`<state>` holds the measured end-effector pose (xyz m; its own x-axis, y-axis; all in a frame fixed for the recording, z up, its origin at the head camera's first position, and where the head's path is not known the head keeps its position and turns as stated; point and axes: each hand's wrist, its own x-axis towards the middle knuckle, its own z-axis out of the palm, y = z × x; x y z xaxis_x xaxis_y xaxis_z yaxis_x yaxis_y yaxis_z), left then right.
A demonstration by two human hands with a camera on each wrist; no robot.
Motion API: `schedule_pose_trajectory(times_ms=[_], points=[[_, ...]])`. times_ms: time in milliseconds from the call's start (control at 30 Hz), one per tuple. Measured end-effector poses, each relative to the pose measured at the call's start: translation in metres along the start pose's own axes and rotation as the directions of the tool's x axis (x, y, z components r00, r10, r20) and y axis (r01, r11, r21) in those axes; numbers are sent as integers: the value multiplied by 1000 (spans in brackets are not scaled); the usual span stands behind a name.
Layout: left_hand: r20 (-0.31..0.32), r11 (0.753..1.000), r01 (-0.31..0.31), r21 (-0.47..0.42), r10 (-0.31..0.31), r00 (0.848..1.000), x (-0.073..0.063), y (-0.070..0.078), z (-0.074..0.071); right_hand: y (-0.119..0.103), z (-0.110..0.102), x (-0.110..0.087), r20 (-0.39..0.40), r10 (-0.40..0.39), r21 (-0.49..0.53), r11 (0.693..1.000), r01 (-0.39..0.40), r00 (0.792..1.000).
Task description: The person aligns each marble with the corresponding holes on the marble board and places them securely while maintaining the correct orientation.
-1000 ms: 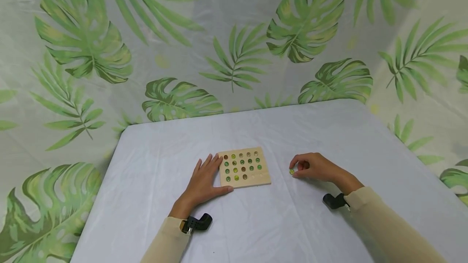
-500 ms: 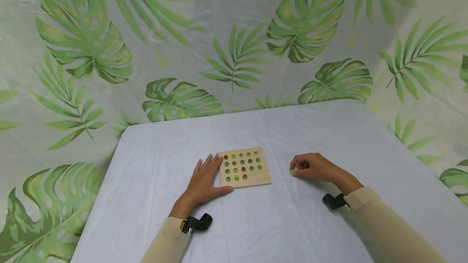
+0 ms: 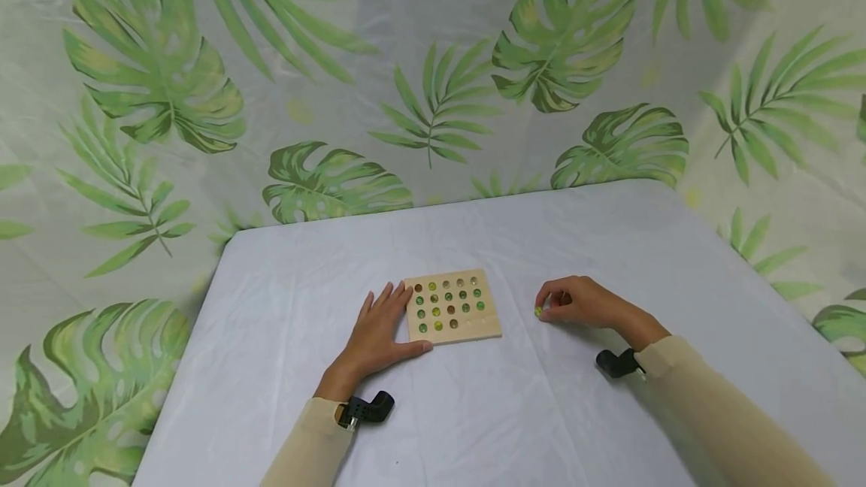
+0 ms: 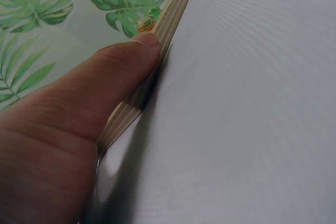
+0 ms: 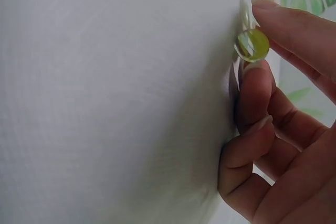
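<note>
A pale wooden board (image 3: 483,331) lies flat on the table, with rows of green, yellow, brown and clear glass marbles set in its round hollows. Hollows near its front right corner hold no marble. My left hand (image 3: 379,333) rests at the board's left side, fingers spread along that edge and thumb on the near edge. In the left wrist view the thumb (image 4: 126,59) presses the board's rim beside two marbles. Right of the board, my right hand (image 3: 582,300) pinches a yellow-green glass marble (image 5: 253,45) between thumb and fingertip, low over the cloth. Its other fingers are curled.
White cloth (image 3: 487,412) covers the table. Behind it hangs a leaf-patterned curtain (image 3: 446,36), which also runs down both sides. A black wrist camera (image 3: 370,407) is strapped on the left wrist, another black camera (image 3: 617,364) on the right.
The head view has shifted very slightly. My right hand's fingers have altered their hold on the marble a little, with the hand nearly in place. The left hand and board stay still.
</note>
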<state>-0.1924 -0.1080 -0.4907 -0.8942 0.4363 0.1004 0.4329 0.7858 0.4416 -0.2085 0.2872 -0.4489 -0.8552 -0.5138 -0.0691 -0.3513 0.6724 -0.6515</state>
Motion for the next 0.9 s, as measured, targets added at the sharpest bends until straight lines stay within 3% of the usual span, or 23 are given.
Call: schedule_pose_trajectory(times_ms=[467, 900], points=[[-5, 1000, 9, -11, -9, 1000, 0, 1, 0, -7, -1, 9, 14, -56, 1, 998, 56, 998], [-18, 1000, 0, -10, 0, 1000, 1, 1, 1, -24, 14, 29, 18, -98, 26, 995, 97, 995]])
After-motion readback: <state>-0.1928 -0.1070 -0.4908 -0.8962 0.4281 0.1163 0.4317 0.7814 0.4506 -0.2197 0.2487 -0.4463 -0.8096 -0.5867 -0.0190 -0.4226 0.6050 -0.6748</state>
